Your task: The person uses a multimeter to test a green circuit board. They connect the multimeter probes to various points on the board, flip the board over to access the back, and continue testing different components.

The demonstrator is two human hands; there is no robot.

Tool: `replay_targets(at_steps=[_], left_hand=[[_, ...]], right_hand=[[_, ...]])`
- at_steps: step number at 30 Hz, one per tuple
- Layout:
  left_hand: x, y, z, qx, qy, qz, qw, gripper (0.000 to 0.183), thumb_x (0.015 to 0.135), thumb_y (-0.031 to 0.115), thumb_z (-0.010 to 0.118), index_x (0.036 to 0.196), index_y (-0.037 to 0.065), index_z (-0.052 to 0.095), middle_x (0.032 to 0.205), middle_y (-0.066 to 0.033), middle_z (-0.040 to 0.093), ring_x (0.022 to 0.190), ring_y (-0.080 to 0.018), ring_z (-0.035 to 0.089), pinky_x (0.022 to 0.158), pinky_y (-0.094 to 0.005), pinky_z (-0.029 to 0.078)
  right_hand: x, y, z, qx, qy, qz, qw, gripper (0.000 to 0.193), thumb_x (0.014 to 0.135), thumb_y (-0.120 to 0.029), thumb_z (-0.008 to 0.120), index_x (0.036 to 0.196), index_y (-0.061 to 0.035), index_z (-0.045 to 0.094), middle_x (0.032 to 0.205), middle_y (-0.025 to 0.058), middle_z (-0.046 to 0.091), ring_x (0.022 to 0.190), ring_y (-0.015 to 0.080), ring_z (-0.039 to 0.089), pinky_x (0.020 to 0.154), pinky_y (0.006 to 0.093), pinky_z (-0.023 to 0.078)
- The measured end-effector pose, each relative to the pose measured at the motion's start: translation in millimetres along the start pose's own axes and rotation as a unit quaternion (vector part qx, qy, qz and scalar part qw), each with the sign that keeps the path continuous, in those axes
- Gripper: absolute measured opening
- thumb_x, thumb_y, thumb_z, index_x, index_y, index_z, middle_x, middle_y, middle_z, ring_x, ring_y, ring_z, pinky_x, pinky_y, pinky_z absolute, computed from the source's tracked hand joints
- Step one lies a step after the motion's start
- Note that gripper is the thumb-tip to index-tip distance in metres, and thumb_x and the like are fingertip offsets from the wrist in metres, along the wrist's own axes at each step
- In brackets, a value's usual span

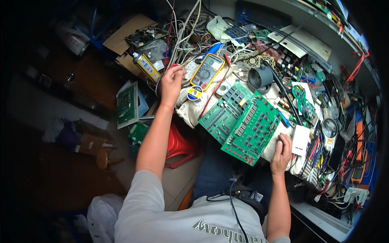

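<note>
My left hand (172, 84) is closed, its fingers bent at the edge of a pale power strip (190, 69); something red shows by its knuckles, and what the fingers grip is hidden. Beside it lie a yellow-edged multimeter (206, 72) and a solder spool (195, 93). Two green circuit boards, one plain-topped board (221, 115) and one display board (252, 128) with digit displays and push buttons, overlap at the bench's front edge. My right hand (281, 154) rests with curled fingers to the right of the display board, near a white box (300, 139); nothing shows in it.
A grey round cup-like holder (260, 78) stands behind the boards. Tangled cables and electronic parts crowd the back and right, with a magnifier (330, 128) among them. At left are a yellow spray can (146, 67) and a red stool (178, 146) below.
</note>
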State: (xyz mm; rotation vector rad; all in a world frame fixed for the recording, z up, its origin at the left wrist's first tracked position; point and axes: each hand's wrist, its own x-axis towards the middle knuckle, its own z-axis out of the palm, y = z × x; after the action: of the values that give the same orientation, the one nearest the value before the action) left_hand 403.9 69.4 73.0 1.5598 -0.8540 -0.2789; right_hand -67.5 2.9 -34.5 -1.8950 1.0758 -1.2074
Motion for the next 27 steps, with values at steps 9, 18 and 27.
replay_targets(at_steps=[9, 18, 27], left_hand=[[146.7, -83.8, 51.5, 0.308, -0.175, -0.037, 0.935, 0.062, 0.089, -0.01, 0.05, 0.15, 0.001, 0.059, 0.143, -0.0187, 0.071, 0.135, -0.0325, 0.067, 0.115, -0.0382, 0.05], [171.4, -77.0, 64.8, 0.511, -0.305, 0.01, 0.804, 0.068, 0.093, 0.043, 0.08, 0.151, 0.015, 0.058, 0.143, -0.0215, 0.069, 0.131, -0.0421, 0.066, 0.11, -0.0507, 0.054], [177.1, -66.9, 75.4, 0.554, -0.325, -0.01, 0.767, 0.058, 0.1, 0.027, 0.069, 0.154, 0.015, 0.055, 0.151, -0.0188, 0.065, 0.138, -0.0383, 0.063, 0.115, -0.0499, 0.051]], right_hand=[[-2.3, 7.6, 2.6, 0.032, 0.024, 0.022, 0.999, 0.022, 0.11, -0.009, 0.055, 0.123, 0.0042, 0.067, 0.128, 0.0175, 0.068, 0.115, 0.0286, 0.067, 0.103, 0.0384, 0.053], [-7.0, 5.2, 1.6, -0.003, 0.015, 0.018, 1.0, 0.02, 0.108, -0.007, 0.056, 0.121, 0.003, 0.068, 0.126, 0.0192, 0.07, 0.117, 0.033, 0.067, 0.104, 0.041, 0.053], [-3.3, -4.2, 3.6, -0.008, 0.019, -0.002, 1.0, 0.019, 0.108, -0.007, 0.057, 0.121, 0.0027, 0.068, 0.126, 0.0184, 0.07, 0.117, 0.0334, 0.067, 0.105, 0.0413, 0.052]])
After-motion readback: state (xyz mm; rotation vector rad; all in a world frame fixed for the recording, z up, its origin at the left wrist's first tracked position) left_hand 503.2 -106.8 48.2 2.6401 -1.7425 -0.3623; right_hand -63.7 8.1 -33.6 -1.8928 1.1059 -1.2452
